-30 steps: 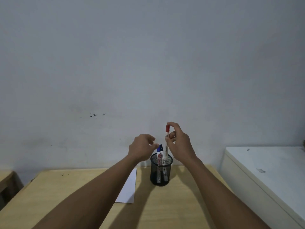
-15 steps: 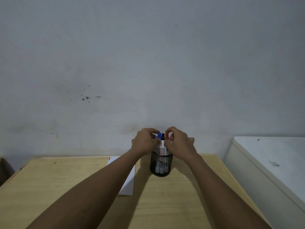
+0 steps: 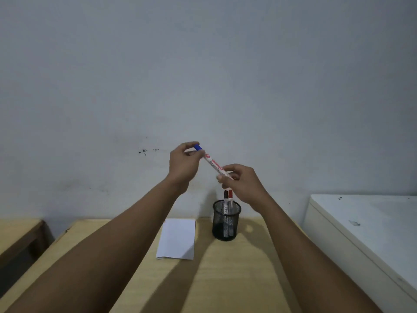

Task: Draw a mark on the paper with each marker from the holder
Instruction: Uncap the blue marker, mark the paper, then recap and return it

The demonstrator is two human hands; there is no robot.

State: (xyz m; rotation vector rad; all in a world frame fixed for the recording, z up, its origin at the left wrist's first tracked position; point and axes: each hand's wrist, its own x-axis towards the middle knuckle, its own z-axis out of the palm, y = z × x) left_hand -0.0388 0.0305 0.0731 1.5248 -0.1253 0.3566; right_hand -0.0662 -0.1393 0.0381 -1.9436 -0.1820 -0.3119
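The left hand (image 3: 184,163) pinches the blue cap of a white marker (image 3: 214,166), and the right hand (image 3: 242,184) holds its other end, up above the black mesh holder (image 3: 226,222). White paper (image 3: 178,239) lies on the tan table (image 3: 225,279) by a gray wall (image 3: 203,75).

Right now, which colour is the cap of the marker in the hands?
Blue cap, seen in the head view.

Plain grey wall (image 3: 225,64) with a few dark specks, wooden desk (image 3: 225,279) in front – white cabinet (image 3: 372,222) just right of it.
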